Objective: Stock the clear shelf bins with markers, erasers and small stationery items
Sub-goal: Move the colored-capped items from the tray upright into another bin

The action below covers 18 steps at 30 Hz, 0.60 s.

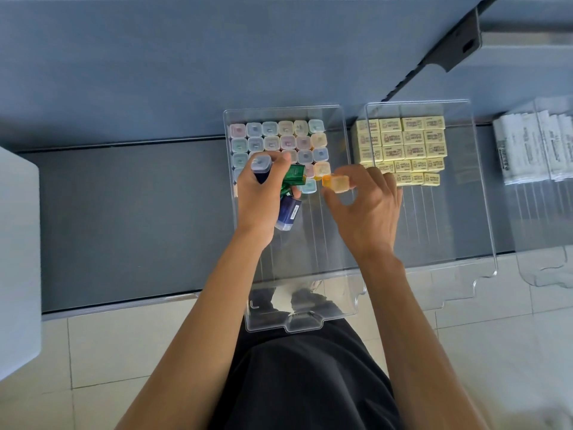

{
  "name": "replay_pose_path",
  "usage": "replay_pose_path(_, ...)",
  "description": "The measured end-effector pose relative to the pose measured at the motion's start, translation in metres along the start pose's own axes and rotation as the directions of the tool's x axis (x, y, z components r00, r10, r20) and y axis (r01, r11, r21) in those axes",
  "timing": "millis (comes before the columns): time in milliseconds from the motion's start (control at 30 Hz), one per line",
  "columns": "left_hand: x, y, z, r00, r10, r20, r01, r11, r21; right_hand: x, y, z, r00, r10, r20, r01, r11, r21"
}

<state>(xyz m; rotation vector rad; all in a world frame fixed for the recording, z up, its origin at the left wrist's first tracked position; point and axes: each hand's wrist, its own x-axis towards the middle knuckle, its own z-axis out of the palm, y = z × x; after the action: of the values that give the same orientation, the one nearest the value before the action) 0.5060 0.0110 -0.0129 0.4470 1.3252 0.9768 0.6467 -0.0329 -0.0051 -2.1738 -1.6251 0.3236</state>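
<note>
A clear shelf bin (347, 293) stands on the dark shelf, with rows of upright capped markers (279, 138) packed at its far end. My left hand (259, 193) grips a bundle of markers over the bin: a dark blue one with a clear cap (260, 164), a green one (294, 175) and another blue one (288, 214). My right hand (367, 206) pinches an orange marker (336, 183) by its cap end at the bin's right side, just in front of the rows.
To the right, a second clear bin (483, 243) holds stacked yellow erasers (409, 144). Further right, a third bin (545, 274) contains white packets (527, 147). A white box (18, 259) stands at the left. A dark bracket (459, 41) hangs above. Tiled floor lies below.
</note>
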Motion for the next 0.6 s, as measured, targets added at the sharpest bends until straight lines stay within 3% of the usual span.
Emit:
replay_pose_path(133,0.005,-0.002,-0.003,1.000,-0.004,-0.025,0.005,1.000,0.021,0.001,-0.001,0.001,1.000,-0.008,0.015,0.008,1.000,-0.015)
replay_pose_path(367,0.006,-0.005,-0.001,0.999,-0.005,-0.037,0.004,1.000,-0.015,0.010,-0.008,0.007,0.999,-0.044,0.002,0.043,0.968,-0.246)
replay_pose_path(600,0.009,-0.004,-0.005,1.000,-0.010,-0.018,0.010,1.000,-0.018,0.014,-0.007,0.017,0.996,-0.076,0.037,0.084,0.941,-0.328)
